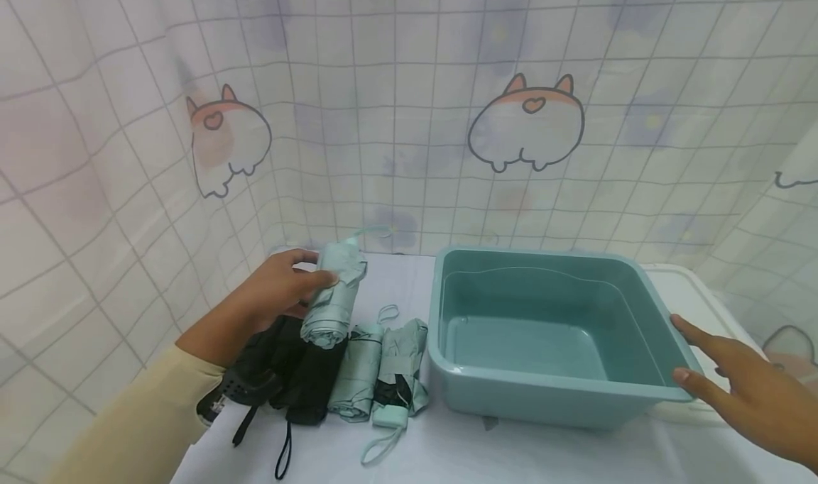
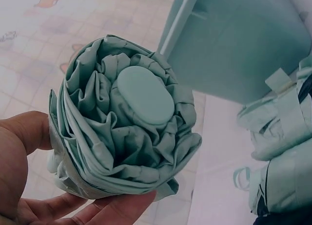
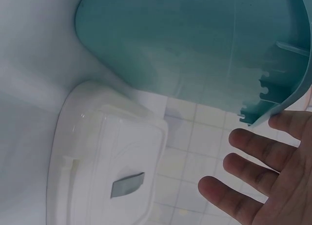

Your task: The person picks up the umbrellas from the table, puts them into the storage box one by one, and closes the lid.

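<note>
My left hand (image 1: 281, 289) grips a rolled-up light green folding umbrella (image 1: 336, 292), raised over the other umbrellas with its wrist loop at the top. In the left wrist view the umbrella's oval end (image 2: 146, 96) and bunched cloth face the camera, with thumb and fingertips around the sides. Below it two more light green umbrellas (image 1: 359, 381) (image 1: 401, 363) lie side by side, beside black ones (image 1: 313, 377). At the right, my right hand (image 1: 744, 377) touches the rim of a teal plastic bin (image 1: 530, 407) with fairly straight, spread fingers. Nothing shows inside the bin.
A white lid-like plastic piece (image 1: 686, 292) lies behind and right of the bin, with a grey tab (image 3: 127, 185) on it. The white tabletop (image 1: 441, 455) shows in front. A checked curtain (image 1: 396, 115) with cartoon prints hangs behind and at both sides.
</note>
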The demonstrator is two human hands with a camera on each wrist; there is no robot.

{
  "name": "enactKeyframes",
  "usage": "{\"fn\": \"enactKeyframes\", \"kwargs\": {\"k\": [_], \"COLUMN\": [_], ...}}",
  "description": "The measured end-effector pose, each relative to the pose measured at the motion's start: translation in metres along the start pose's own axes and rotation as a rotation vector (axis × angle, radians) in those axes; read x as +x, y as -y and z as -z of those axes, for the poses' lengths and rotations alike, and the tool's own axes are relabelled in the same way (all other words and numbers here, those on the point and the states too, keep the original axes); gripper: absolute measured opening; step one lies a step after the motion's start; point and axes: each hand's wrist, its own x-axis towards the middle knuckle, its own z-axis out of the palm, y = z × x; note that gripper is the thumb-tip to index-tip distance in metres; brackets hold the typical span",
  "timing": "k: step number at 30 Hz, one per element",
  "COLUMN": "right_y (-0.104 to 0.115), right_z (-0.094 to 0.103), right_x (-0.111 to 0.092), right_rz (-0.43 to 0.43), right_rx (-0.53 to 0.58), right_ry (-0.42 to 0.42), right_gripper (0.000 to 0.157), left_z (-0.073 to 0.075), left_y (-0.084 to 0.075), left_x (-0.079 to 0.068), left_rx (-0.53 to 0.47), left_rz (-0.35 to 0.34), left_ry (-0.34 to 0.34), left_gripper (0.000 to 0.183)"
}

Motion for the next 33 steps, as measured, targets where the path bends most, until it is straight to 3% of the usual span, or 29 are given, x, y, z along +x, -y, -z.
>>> {"fn": "enactKeyframes", "kwargs": {"k": [33], "right_y": [0.001], "right_z": [0.001], "right_x": [0.003], "right_rz": [-0.040], "right_rx": [-0.013], "right_ry": [0.028], "right_gripper": [0.087], "left_z": [-0.028], "left_y": [-0.032], "left_x": [-0.002], "left_rx": [-0.054], "left_rz": [-0.005], "left_ry": [0.009], "left_gripper": [0.078]}}
